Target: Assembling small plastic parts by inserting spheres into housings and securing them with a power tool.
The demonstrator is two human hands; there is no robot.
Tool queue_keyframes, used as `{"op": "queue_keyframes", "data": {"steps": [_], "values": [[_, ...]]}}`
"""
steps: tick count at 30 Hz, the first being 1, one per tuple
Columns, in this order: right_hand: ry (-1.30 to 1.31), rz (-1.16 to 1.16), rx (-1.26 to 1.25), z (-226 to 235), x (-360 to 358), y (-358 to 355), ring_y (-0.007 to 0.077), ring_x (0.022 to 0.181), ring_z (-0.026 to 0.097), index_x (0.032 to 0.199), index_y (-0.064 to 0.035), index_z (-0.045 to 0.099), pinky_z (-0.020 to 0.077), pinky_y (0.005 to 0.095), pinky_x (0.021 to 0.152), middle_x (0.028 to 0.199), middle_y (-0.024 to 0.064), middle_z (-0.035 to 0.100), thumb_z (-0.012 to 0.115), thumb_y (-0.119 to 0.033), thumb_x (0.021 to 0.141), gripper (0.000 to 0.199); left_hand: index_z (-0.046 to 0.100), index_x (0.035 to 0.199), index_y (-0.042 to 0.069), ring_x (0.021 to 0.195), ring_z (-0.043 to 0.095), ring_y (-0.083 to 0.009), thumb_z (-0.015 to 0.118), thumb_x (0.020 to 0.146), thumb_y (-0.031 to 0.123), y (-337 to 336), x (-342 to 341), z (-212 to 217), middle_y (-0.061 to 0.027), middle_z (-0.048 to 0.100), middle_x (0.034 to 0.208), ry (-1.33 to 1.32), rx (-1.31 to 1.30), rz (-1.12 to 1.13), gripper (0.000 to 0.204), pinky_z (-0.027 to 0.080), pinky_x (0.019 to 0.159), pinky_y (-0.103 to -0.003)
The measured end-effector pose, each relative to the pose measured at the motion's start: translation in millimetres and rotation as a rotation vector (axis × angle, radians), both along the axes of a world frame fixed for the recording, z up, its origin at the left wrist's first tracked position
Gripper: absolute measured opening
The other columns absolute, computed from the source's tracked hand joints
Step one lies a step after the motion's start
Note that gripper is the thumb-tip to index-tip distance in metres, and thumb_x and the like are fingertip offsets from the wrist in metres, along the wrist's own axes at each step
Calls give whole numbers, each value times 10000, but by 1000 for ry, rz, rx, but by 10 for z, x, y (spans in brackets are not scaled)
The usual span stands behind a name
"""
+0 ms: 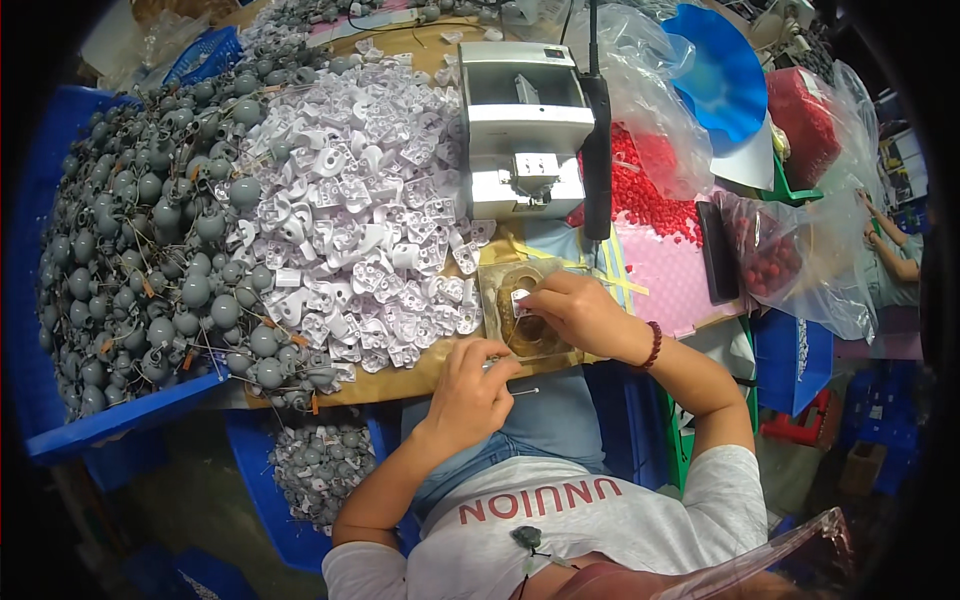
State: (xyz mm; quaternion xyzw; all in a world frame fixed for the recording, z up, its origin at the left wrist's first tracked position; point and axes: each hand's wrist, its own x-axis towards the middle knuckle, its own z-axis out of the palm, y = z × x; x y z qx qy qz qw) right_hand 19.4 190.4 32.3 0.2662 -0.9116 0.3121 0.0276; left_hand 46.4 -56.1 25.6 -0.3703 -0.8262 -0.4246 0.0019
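Observation:
My right hand (585, 312) reaches over a brownish fixture block (535, 345) at the table's front edge. Its fingertips are closed on a small white plastic part (519, 303), which sits at the block's round recess; whether it touches the bottom I cannot tell. Just left of the block, my left hand (467, 392) is closed, fingers curled together in front of the table edge. A thin pale rod (526, 391) with a small knobbed end sticks out beside its fingertips. What lies inside that hand is hidden.
A silver press-like machine (525, 130) stands behind the block. White plastic parts (370, 200) are heaped to its left, beside grey ball-shaped parts (195, 290) in a blue tray (130, 412). Red pieces (655, 215) and a black phone (716, 252) lie right. Another person's arm (893, 255) shows far right.

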Motion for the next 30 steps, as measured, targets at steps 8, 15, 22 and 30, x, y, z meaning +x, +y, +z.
{"op": "queue_keyframes", "data": {"steps": [8, 15, 22, 30], "values": [[128, 107, 218, 9, 8, -63, 290, 905, 612, 1098, -11, 683, 535, 384, 772, 1017, 109, 619, 666, -53, 743, 358, 678, 967, 49, 1055, 550, -354, 646, 705, -34, 70, 23, -60, -133, 591, 1096, -35, -23, -62, 277, 477, 920, -446], [128, 115, 314, -23, 197, -41, 299, 1047, 578, 1249, 27, 630, 515, 396, 878, 1128, 130, 589, 631, -115, 797, 474, 668, 1055, 38, 1114, 538, -360, 657, 733, -19, 43, 19, -26, -135, 594, 1154, -69, -87, 7, 327, 454, 972, -469], [191, 78, 122, -67, 192, 56, 337, 1207, 556, 1233, 15, 645, 474, 409, 992, 1251, 152, 596, 670, -50, 774, 464, 648, 1270, 77, 1213, 512, -326, 700, 768, 70, 358, -95, -19, -113, 579, 1294, 205, -281, 200, 505, 405, 1019, -490], [-168, -168, -215, -13, 286, 716, 352, 1284, 553, 1286, -45, 621, 444, 423, 1084, 1364, 178, 583, 703, 20, 855, 444, 665, 1241, 58, 1211, 542, -299, 703, 759, 66, 423, -175, -215, -115, 620, 1238, 304, -303, 175, 483, 418, 1006, -461]]}}
